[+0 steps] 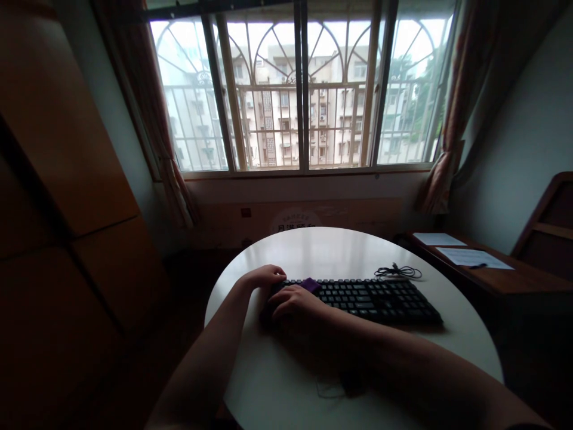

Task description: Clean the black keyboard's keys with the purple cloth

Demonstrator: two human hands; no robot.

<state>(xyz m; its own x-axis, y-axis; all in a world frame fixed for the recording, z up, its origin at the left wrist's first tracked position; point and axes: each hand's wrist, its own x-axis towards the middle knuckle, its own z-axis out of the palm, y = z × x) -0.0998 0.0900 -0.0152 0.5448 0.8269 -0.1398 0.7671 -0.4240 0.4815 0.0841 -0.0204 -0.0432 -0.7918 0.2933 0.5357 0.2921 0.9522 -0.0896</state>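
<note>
A black keyboard [358, 297] lies flat on the round white table [322, 251]. At its far left corner is my left hand [264, 275], with bent fingers closed on the edge. My right hand [295, 301] reaches across to the keyboard's left end and presses a purple cloth [310, 285] on the keys. Part of the cloth shows beyond the knuckles; the rest is hidden under the hand. Behind the keyboard rests its bundled black cable [396, 272].
A small dark object [353, 382] and a clear, thin-edged item [330, 388] lie near the table's front, too dim to name. To the right, papers [474, 258] and a pen [478, 266] lie on a wooden desk [532, 278]. A wooden cabinet [107, 263] stands left.
</note>
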